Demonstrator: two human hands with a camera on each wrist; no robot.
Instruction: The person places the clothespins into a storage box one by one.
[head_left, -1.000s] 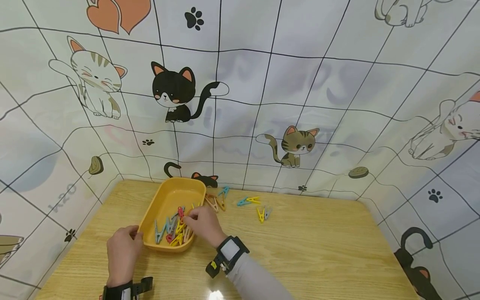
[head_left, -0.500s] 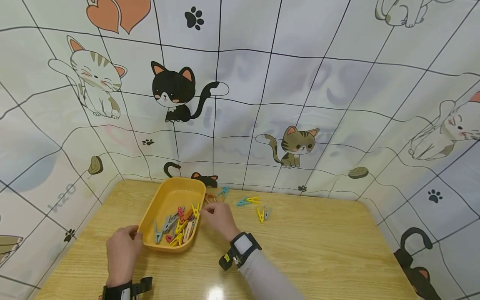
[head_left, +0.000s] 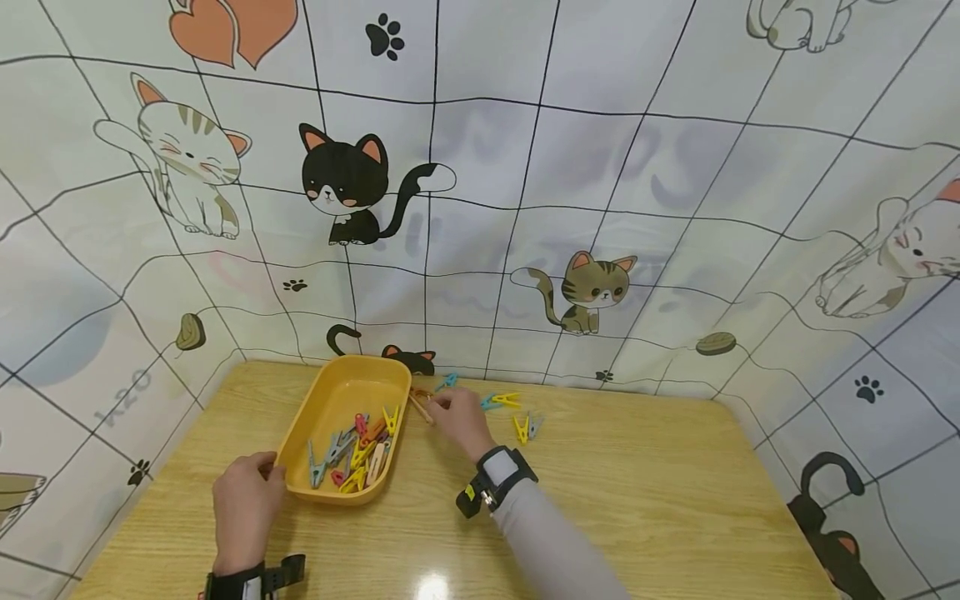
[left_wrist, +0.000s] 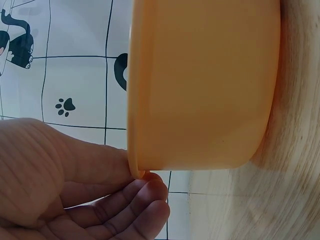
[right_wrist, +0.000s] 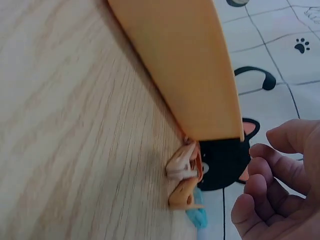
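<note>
A yellow plastic basket [head_left: 352, 390] on the wooden table holds several clothespins in its near half, among them a grey one [head_left: 316, 476] and a yellow one [head_left: 392, 418]. My left hand [head_left: 246, 507] pinches its left rim; in the left wrist view the thumb is on the basket wall's [left_wrist: 210, 90] edge with fingers beneath. To the basket's right, my right hand [head_left: 462, 423] hovers near loose clothespins, fingers relaxed and thumb apart, holding nothing. In the right wrist view, a pale clothespin [right_wrist: 181, 165], a tan clothespin [right_wrist: 183, 195] and a blue clothespin [right_wrist: 199, 216] lie beyond its fingertips.
Farther right lie a blue and yellow clothespin pair [head_left: 504, 400] and a yellow clothespin [head_left: 521, 430] beside a grey clothespin [head_left: 534, 427]. A cat-print curtain [head_left: 480, 208] rises along the table's back edge. Bare wood [head_left: 637, 492] spreads to the right.
My right hand has left the basket, where an orange and a yellow clothespin now show, and moved right and back toward the loose clothespins. The left hand stays on the rim.
</note>
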